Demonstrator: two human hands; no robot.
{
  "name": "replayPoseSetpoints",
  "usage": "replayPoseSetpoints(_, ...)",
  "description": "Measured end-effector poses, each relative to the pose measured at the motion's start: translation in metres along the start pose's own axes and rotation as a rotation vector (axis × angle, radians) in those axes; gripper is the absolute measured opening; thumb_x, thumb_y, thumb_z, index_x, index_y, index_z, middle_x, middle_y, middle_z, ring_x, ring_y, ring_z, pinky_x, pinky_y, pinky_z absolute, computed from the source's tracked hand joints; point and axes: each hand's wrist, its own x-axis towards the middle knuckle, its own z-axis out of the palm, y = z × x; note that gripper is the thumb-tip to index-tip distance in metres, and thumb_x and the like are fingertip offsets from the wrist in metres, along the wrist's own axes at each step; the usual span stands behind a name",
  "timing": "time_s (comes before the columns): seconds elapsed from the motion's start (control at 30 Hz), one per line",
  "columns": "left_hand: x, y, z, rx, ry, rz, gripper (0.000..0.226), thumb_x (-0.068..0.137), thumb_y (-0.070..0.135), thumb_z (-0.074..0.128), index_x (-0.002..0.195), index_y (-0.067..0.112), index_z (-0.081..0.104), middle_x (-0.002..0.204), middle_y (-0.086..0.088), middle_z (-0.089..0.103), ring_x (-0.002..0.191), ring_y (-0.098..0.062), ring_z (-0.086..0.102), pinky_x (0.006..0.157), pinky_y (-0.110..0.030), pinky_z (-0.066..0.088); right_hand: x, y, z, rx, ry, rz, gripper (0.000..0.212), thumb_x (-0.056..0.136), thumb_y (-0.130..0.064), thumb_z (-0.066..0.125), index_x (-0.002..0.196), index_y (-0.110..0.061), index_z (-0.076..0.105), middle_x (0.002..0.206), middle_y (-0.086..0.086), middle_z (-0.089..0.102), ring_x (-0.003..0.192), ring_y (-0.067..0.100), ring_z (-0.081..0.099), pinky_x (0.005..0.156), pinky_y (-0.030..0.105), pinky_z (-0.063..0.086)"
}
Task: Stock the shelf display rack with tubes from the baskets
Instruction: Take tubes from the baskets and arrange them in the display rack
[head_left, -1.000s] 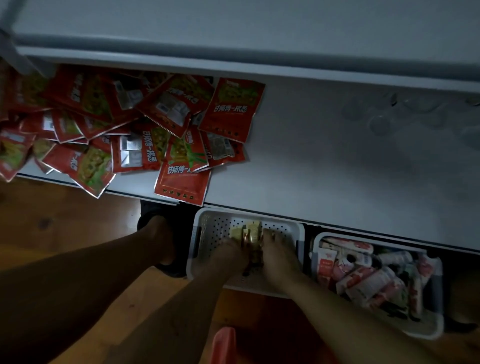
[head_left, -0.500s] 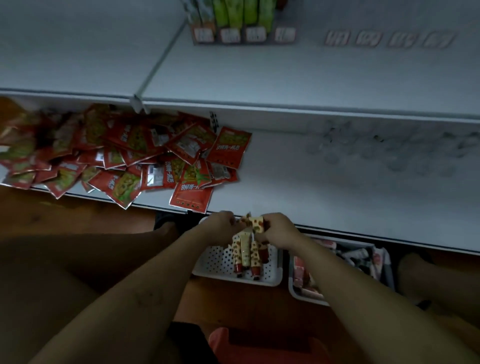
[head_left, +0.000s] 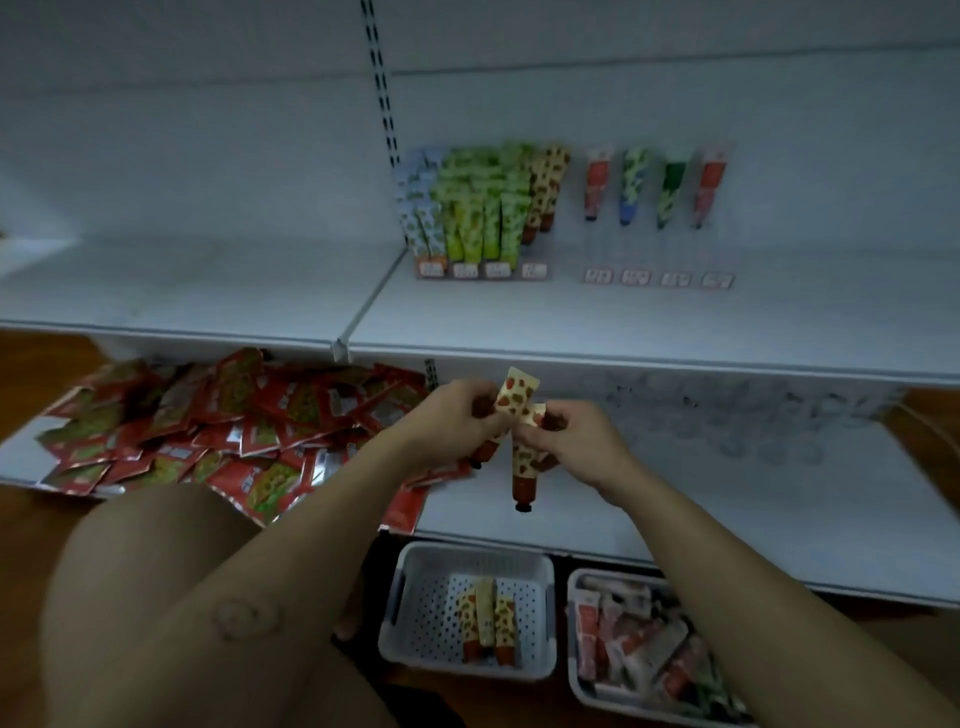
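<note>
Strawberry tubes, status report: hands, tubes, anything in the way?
Left hand grips upper tube; right hand pinches hanging tube. Three tubes lie in white basket. Nothing between hands and display rack.

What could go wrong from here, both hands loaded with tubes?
1. The right hand seems to pinch only the top of the hanging tube, cap down; it may slip onto the lower shelf or into the white basket.
2. The left hand grips the upper tube crossed against it, so separating them could fumble one.
3. The matching rack column sits tight against the green tubes; loading might disturb those.
</note>
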Motion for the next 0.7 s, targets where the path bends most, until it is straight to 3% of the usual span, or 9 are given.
replayPoseSetpoints(0.13, 0.011, 0.037, -0.026, 0.032, 0.13, 0.115, 0.014, 0.092, 0.031, 0.058, 0.096, 0.02, 0.051, 0.081, 0.006, 0.06, 0.072, -0.011, 0.056, 0.057, -0.021, 0.039, 0.005, -0.045, -0.035, -0.037, 0.074, -0.098, 0.012, 0.082, -0.018, 0.074, 0.086, -0.007, 0.07, 0.078, 0.006, 0.069, 0.073, 0.018, 0.067, 0.064, 0.03, 0.059)
replayPoseSetpoints(0.3, 0.034, 0.065, -0.058, 0.066, 0.266, 0.218, 0.016, 0.091, 0.03, 0.06, 0.093, 0.017, 0.052, 0.08, 0.006, 0.059, 0.076, -0.016, 0.057, 0.061, -0.025, 0.04, 0.028, -0.086, -0.074, -0.139, 0.174, -0.198, 0.017, 0.079, -0.026, 0.077, 0.082, -0.01, 0.071, 0.075, 0.008, 0.069, 0.077, 0.024, 0.069, 0.072, 0.048, 0.058)
replayPoseSetpoints(0.43, 0.059, 0.073, -0.081, -0.022, 0.316, 0.199, 0.018, 0.091, 0.03, 0.061, 0.092, 0.012, 0.057, 0.082, -0.009, 0.064, 0.076, -0.023, 0.061, 0.064, -0.033, 0.046, 0.054, -0.108, -0.097, -0.181, 0.228, -0.244, 0.025, 0.079, -0.031, 0.076, 0.083, -0.007, 0.069, 0.076, 0.01, 0.068, 0.078, 0.024, 0.069, 0.075, 0.051, 0.057)
replayPoseSetpoints(0.5, 0.075, 0.076, -0.09, -0.073, 0.345, 0.199, 0.014, 0.091, 0.028, 0.062, 0.086, 0.015, 0.057, 0.08, -0.007, 0.063, 0.073, -0.021, 0.06, 0.065, -0.034, 0.047, 0.072, -0.117, -0.104, -0.203, 0.26, -0.276, 0.029, 0.079, -0.033, 0.076, 0.085, -0.006, 0.067, 0.082, 0.016, 0.067, 0.081, 0.027, 0.068, 0.076, 0.053, 0.055)
replayPoseSetpoints(0.63, 0.106, 0.083, -0.104, -0.046, 0.421, 0.244, 0.019, 0.089, 0.027, 0.063, 0.081, 0.021, 0.047, 0.073, 0.003, 0.05, 0.066, -0.012, 0.048, 0.059, -0.026, 0.039, 0.108, -0.133, -0.11, -0.241, 0.311, -0.354, 0.034, 0.078, -0.034, 0.076, 0.076, -0.003, 0.061, 0.074, 0.018, 0.062, 0.078, 0.034, 0.065, 0.077, 0.055, 0.054)
replayPoseSetpoints(0.7, 0.121, 0.085, -0.112, -0.053, 0.445, 0.27, 0.019, 0.089, 0.027, 0.063, 0.094, 0.018, 0.047, 0.078, 0.006, 0.052, 0.071, -0.01, 0.05, 0.061, -0.022, 0.042, 0.127, -0.14, -0.113, -0.279, 0.337, -0.405, 0.03, 0.08, -0.033, 0.076, 0.073, -0.009, 0.059, 0.066, 0.003, 0.058, 0.072, 0.026, 0.064, 0.073, 0.044, 0.056)
